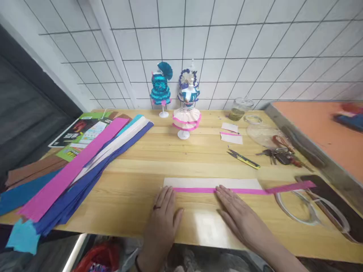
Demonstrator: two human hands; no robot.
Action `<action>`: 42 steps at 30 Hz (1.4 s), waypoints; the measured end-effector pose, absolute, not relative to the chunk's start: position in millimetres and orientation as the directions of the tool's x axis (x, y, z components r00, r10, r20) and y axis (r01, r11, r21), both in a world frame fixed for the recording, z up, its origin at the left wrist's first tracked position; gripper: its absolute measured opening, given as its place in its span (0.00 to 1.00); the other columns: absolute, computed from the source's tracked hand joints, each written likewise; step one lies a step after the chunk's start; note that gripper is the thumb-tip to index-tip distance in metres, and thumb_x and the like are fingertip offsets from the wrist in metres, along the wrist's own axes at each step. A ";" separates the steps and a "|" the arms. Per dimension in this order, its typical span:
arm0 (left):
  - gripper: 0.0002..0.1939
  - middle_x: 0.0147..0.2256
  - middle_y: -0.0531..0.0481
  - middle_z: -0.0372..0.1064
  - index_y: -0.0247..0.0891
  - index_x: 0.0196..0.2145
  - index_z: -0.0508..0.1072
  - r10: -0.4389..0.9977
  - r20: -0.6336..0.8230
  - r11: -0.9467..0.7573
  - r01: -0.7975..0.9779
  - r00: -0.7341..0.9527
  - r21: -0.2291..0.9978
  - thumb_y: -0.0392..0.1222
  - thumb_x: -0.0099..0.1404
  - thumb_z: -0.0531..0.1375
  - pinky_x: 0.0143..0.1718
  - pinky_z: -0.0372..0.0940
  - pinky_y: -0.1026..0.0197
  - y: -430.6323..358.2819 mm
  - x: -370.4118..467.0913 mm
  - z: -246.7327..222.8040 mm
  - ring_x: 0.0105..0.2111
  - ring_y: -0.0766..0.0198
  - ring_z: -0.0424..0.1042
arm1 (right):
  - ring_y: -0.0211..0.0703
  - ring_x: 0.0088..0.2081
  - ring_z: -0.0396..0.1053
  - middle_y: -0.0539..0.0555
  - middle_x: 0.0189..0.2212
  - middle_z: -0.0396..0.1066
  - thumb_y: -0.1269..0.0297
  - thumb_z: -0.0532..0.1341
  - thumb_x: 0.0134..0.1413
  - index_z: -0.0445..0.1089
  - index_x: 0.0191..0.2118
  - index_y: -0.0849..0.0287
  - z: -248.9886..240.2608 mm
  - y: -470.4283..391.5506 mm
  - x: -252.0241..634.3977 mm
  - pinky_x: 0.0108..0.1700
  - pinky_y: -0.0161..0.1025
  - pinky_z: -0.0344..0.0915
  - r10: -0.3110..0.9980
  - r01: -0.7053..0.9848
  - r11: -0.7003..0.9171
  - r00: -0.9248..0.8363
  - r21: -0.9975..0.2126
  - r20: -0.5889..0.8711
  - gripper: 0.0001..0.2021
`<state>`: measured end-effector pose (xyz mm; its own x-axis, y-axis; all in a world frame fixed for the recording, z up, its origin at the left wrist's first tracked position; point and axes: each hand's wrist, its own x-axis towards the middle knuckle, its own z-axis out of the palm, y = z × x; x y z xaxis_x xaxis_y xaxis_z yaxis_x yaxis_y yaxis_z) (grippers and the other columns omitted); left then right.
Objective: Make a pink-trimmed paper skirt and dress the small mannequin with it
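A white paper strip (210, 183) lies flat across the table, with a narrow pink strip (195, 190) along its near edge. The pink strip runs past the white one on the right, over a roll of clear tape (297, 211). My left hand (164, 215) rests flat, fingers out, with its tips on the left end of the strips. Near their middle, the fingertips of my right hand (235, 211) press on the pink strip, fingers stretched and thumb apart. Beyond the strips lie yellow-handled thread snips (244, 158).
Long coloured paper strips (82, 166) cover the left side. Two ruffled paper figures on stands, one blue (160, 88) and one white and pink (187, 117), stand at the back. To the right are paper scraps (231, 138), a glass jar (239, 109), keys (280, 155) and a dark phone (337, 211).
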<state>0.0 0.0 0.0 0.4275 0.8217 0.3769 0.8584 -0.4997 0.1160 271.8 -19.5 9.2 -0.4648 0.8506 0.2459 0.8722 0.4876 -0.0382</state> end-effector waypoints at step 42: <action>0.24 0.48 0.39 0.69 0.34 0.49 0.67 0.987 -0.057 0.122 0.462 -0.152 0.878 0.51 0.60 0.56 0.51 0.64 0.49 20.7 -34.3 13.8 0.48 0.55 0.70 | 0.50 0.33 0.74 0.61 0.34 0.76 0.63 0.50 0.59 0.68 0.45 0.62 69.6 96.6 368.4 0.34 0.42 0.68 0.951 0.852 -0.149 0.262 -0.502 0.162 0.14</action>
